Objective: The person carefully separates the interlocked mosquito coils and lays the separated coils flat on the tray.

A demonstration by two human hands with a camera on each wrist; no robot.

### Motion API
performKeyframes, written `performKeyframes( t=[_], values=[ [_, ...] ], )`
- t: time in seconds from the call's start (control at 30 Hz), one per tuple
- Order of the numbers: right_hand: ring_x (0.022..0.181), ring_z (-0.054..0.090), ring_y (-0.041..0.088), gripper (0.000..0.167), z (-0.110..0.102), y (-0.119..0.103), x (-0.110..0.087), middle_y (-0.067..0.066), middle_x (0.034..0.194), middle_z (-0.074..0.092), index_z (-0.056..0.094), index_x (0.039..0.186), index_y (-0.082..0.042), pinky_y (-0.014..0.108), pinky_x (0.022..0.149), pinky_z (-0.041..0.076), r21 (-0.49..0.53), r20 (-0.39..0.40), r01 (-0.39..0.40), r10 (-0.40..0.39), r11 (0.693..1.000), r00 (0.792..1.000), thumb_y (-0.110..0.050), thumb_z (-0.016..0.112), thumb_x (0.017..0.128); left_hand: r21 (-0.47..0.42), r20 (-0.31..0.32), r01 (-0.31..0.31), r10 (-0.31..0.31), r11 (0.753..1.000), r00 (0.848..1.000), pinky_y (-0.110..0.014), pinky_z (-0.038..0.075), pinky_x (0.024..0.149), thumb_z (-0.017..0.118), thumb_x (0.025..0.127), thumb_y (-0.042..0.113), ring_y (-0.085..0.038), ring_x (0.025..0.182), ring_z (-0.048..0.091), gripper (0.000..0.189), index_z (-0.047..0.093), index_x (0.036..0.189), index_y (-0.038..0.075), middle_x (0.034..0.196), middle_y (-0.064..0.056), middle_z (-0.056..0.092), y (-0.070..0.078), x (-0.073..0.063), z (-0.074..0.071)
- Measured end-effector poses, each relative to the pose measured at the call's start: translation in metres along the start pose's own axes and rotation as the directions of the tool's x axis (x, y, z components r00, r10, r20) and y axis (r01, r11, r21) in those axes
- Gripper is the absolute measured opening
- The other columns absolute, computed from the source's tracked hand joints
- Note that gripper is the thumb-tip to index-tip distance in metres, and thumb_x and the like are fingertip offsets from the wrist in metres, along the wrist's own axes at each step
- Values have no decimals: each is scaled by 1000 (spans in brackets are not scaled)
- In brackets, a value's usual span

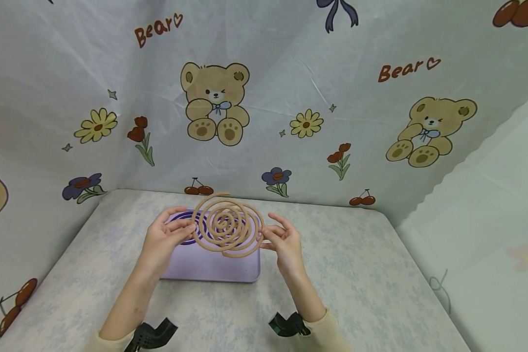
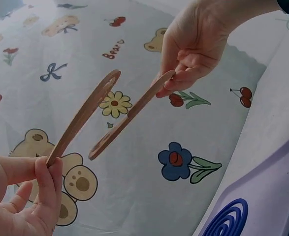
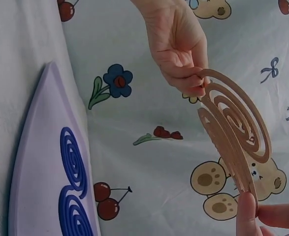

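Note:
Between thumb and fingers, my left hand (image 1: pixel 164 239) pinches the left edge of a brown mosquito coil (image 2: pixel 81 118). My right hand (image 1: pixel 287 244) grips a second brown mosquito coil (image 2: pixel 134 112) by its right edge. Both spirals are held up above a lilac tray (image 1: pixel 211 269). From the head they overlap, while the left wrist view shows a gap between them, both edge-on and slanted. Blue-purple mosquito coils lie side by side on the tray, one (image 3: pixel 74 162) beside another (image 3: pixel 75 216); in the head view the brown spirals partly cover them.
The tray rests on a pale mottled tabletop (image 1: pixel 352 274). Behind it hangs a white curtain (image 1: pixel 268 73) printed with bears, flowers and cherries. A thin cord or loop (image 1: pixel 442 288) shows at the right edge of the table.

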State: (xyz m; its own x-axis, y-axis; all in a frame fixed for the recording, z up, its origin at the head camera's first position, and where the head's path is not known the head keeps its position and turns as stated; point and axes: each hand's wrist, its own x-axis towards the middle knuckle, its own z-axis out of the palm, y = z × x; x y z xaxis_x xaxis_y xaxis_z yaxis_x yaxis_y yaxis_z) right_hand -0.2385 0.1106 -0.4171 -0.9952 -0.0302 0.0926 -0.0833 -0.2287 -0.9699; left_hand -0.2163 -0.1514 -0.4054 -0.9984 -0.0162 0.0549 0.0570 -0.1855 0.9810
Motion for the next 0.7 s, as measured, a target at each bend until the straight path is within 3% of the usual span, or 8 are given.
performKeyframes(
  t=[0.17,0.7],
  values=[
    [66,67,10,42,-1,2,2,-6,74,71,49,130,2,23,56,57,9,-1,-18,18,1000,1000,8,56,89,8,-6,49,-49,999,999,-16,56,72,65,89,9,-2,75,67,39,46,123,16,85,12,70,1,3,-7],
    [66,68,11,38,-3,15,12,-6,73,71,50,126,5,22,57,58,27,-47,-77,78,997,996,8,56,89,31,-88,104,-101,994,991,-12,54,70,66,89,11,1,72,66,40,46,119,27,79,18,69,-3,14,-34]
  ],
)
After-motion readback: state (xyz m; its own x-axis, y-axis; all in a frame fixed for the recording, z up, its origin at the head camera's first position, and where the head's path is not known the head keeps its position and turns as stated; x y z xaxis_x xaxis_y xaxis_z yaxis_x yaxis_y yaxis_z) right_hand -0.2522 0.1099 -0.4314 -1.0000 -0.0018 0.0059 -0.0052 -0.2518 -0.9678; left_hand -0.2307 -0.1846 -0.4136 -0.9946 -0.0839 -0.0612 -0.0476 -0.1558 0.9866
